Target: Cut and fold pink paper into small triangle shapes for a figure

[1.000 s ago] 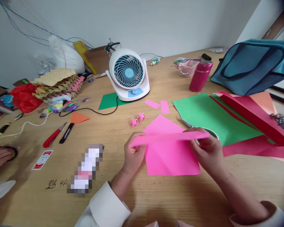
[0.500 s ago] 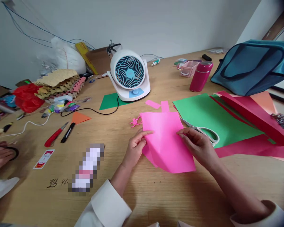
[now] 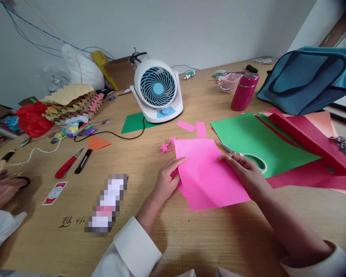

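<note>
A sheet of bright pink paper (image 3: 210, 177) is held just above the table between both hands. My left hand (image 3: 168, 177) pinches its left edge, thumb and fingers closed on it. At the right edge, my right hand (image 3: 242, 165) grips the same paper between thumb and fingers. Part of another pink layer shows under the lower left side. Behind the sheet lie two small pink strips (image 3: 201, 129) and some curly pink scraps (image 3: 166, 146). White-handled scissors (image 3: 255, 157) lie partly behind my right hand, on green paper (image 3: 259, 142).
A white fan (image 3: 158, 90) stands at the back. On the right are a magenta bottle (image 3: 244, 92), a blue bag (image 3: 311, 82) and red paper. To the left lie a phone (image 3: 108, 204), a red knife (image 3: 67, 165) and a black cutter. Another person's hand (image 3: 5, 190) holds scissors.
The pink sheet has turned slightly and its lower right corner has swung right. Its top edge has moved off the upright pink strip. The other person's hand has shifted right.
</note>
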Available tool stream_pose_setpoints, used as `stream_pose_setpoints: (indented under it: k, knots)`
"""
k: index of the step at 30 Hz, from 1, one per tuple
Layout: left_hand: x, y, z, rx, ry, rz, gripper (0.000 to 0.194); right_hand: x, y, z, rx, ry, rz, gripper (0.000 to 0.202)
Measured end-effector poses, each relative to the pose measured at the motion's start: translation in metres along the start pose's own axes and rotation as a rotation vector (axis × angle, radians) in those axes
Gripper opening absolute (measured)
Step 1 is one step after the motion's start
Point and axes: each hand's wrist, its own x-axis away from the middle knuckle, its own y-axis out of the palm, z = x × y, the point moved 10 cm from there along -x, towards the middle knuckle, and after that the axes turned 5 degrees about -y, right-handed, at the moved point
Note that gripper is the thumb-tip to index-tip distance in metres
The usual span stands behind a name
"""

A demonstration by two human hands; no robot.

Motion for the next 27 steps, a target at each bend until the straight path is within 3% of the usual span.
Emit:
stream_pose_setpoints:
  k: [6, 11, 15, 18, 23, 27]
  knots:
    - [0.000, -0.006, -0.020, 0.226, -0.213, 0.093, 0.032, 0.000, -0.004, -0.001, -0.060, -0.011, -0.010, 0.031]
    - [0.002, -0.007, -0.035, 0.479, -0.388, 0.151, 0.036, 0.000, 0.008, -0.013, -0.138, -0.171, -0.095, 0.026]
    - [0.004, -0.003, -0.041, 0.590, -0.454, 0.148, 0.035, 0.003, 0.023, -0.014, -0.157, -0.190, -0.201, 0.035]
    - [0.005, 0.003, -0.046, 0.655, -0.517, 0.108, 0.033, 0.004, 0.025, -0.018, -0.115, -0.207, -0.203, 0.038]
    - [0.004, -0.005, -0.043, 0.476, -0.506, 0.127, 0.026, 0.003, 0.012, -0.031, 0.089, -0.280, -0.057, 0.026]
    - [0.000, -0.017, -0.024, 0.205, -0.330, 0.174, 0.035, 0.004, 0.000, -0.038, 0.114, -0.348, 0.067, 0.031]
